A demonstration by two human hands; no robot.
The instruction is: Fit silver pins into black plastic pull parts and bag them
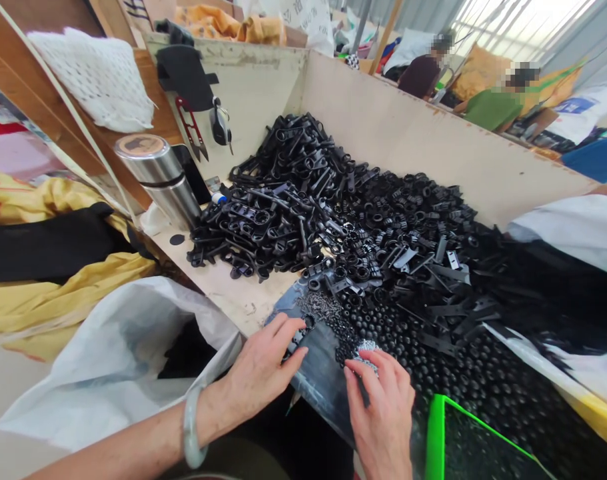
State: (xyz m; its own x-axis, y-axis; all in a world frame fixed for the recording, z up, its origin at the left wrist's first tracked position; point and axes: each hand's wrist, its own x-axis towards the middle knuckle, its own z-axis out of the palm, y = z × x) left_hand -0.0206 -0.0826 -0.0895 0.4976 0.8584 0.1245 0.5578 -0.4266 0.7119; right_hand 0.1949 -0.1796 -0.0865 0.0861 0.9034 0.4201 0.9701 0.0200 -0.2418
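Observation:
My left hand (pixel 266 360), a pale bangle on its wrist, pinches a black plastic part with a ringed end (pixel 308 325) between thumb and fingers. Much of that part is hidden by the fingers. My right hand (pixel 383 407) is at a small heap of silvery pieces (pixel 368 350); thumb and index fingertip come together there, and anything between them is too small to make out. Tiny dark metal pieces (pixel 320 307) lie just beyond my left fingers. Round black beads or caps (pixel 383 320) spread beyond and to the right of my right hand.
Black plastic parts (pixel 273 220) are heaped inside the walled bench (pixel 408 127). A steel flask (pixel 158 177) stands left; red-handled snips (pixel 190 127) hang behind it. A green-rimmed tray (pixel 436 433) is front right, a white sack (pixel 133 360) front left. Other people sit beyond the wall.

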